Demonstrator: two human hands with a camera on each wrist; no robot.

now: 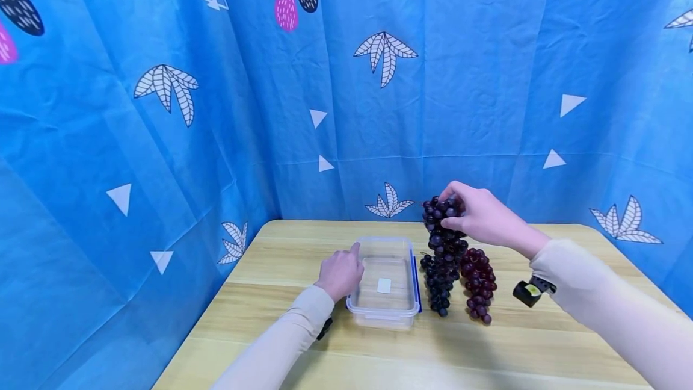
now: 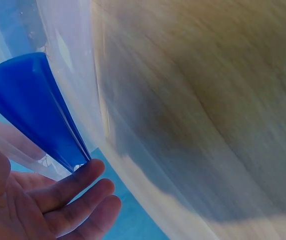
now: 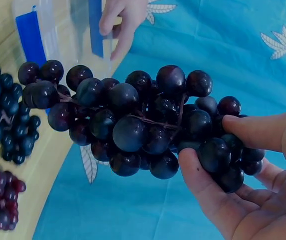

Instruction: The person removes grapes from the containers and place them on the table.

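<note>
My right hand (image 1: 476, 212) holds a bunch of black grapes (image 3: 143, 120) by its upper end, thumb and fingers around the top grapes. The bunch hangs above the table, to the right of a clear plastic container (image 1: 383, 315). My left hand (image 1: 340, 274) grips the container's left side by the rim, beside a blue side flap (image 2: 38, 110). One finger shows through the clear plastic in the left wrist view; the others lie outside. The container is lidless on top, with a white square on its bottom.
A second dark bunch of grapes (image 3: 5, 110) lies on the wooden table (image 1: 260, 330), partly behind the held bunch in the head view. Right of it lies a red bunch of grapes (image 1: 479, 284). A blue patterned curtain (image 1: 460, 107) surrounds the table's back and sides.
</note>
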